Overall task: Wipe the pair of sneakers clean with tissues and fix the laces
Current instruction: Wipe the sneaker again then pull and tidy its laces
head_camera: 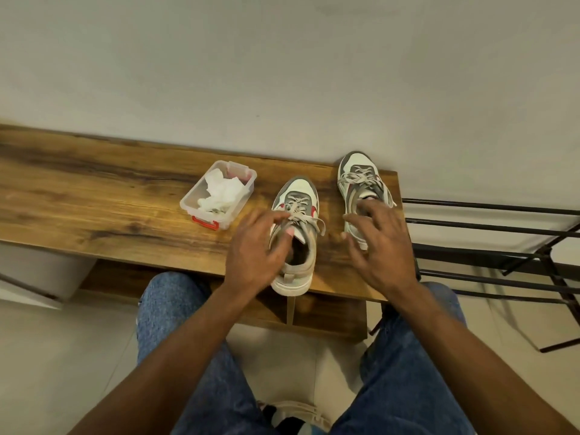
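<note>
Two grey, white and red sneakers stand on a wooden bench (94, 196), toes toward the wall. The left sneaker (298, 196) is near the front edge; my left hand (254, 252) lies over its collar with fingers curled on the opening and lace ends. The right sneaker (357, 177) sits at the bench's far right corner; my right hand (381, 243) rests over its heel with fingers spread, hiding the rear half. Crumpled white tissues (221, 191) lie in a clear plastic box (191, 204) with red clips, left of the shoes.
A black metal rack (489, 243) stands just right of the bench. The wall runs directly behind the bench. My knees in blue jeans (175, 309) sit below the front edge, and another shoe (295, 416) is on the floor between them.
</note>
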